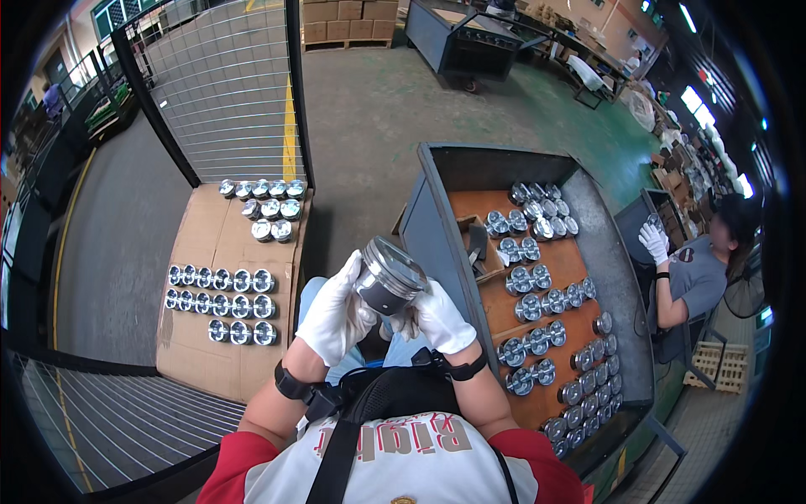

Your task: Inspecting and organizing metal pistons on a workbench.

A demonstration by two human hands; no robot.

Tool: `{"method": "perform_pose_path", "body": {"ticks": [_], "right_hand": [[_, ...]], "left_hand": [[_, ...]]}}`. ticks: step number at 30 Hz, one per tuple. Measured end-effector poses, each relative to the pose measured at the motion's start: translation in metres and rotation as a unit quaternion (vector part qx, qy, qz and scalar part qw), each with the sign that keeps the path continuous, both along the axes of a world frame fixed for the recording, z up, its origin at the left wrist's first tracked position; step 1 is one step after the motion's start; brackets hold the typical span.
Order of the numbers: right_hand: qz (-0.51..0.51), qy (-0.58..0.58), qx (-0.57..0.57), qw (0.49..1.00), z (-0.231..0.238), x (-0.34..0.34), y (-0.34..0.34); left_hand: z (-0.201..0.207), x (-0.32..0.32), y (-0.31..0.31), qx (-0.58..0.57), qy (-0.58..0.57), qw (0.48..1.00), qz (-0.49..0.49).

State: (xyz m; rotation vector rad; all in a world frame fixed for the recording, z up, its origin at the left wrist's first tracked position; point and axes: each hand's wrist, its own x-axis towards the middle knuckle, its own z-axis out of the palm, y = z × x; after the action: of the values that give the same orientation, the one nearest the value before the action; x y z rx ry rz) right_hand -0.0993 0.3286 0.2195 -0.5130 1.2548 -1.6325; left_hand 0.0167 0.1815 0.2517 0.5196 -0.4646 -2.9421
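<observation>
Between my two white-gloved hands I hold a metal piston (389, 277), tilted, with its ring grooves toward the top and a dark patch on its skirt. My left hand (337, 312) grips its left side, fingers wrapped around it. On the lower right side, my right hand (440, 317) is closed on the same piston. Left of me, rows of similar pistons (222, 280) stand on a cardboard sheet (201, 361). More pistons (537, 340) stand in groups on the brown floor of a grey metal cart (453, 252) to my right.
A wire mesh fence (222, 92) rises behind the cardboard. A small wooden box (487, 267) sits inside the cart. At the right, a co-worker (701, 269) in white gloves handles something. Stacked cartons (348, 18) and another metal cart (462, 50) stand farther back.
</observation>
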Motion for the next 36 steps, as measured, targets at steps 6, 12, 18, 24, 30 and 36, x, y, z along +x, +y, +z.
{"method": "perform_pose_path", "body": {"ticks": [6,12,18,24,30,36], "right_hand": [[0.006,-0.007,0.012,1.0,0.004,0.002,0.002],[0.002,0.029,-0.001,1.0,0.001,0.006,0.001],[-0.005,0.032,-0.009,0.999,0.0,0.002,0.002],[0.092,0.368,0.14,0.915,0.032,-0.034,0.009],[-0.163,0.52,0.248,0.801,0.033,-0.153,0.071],[-0.076,0.58,0.374,0.719,-0.072,-0.24,0.111]], "left_hand": [[0.001,0.0,0.002,-0.003,0.007,1.0,-0.01],[-0.001,0.004,0.003,-0.057,0.033,0.998,-0.004],[-0.001,0.006,0.001,-0.054,0.038,0.998,-0.01],[-0.033,0.016,-0.017,0.015,0.045,0.999,-0.026],[-0.048,0.023,-0.025,0.08,0.056,0.991,0.092],[-0.078,0.03,-0.034,0.011,-0.07,0.992,0.101]]}}
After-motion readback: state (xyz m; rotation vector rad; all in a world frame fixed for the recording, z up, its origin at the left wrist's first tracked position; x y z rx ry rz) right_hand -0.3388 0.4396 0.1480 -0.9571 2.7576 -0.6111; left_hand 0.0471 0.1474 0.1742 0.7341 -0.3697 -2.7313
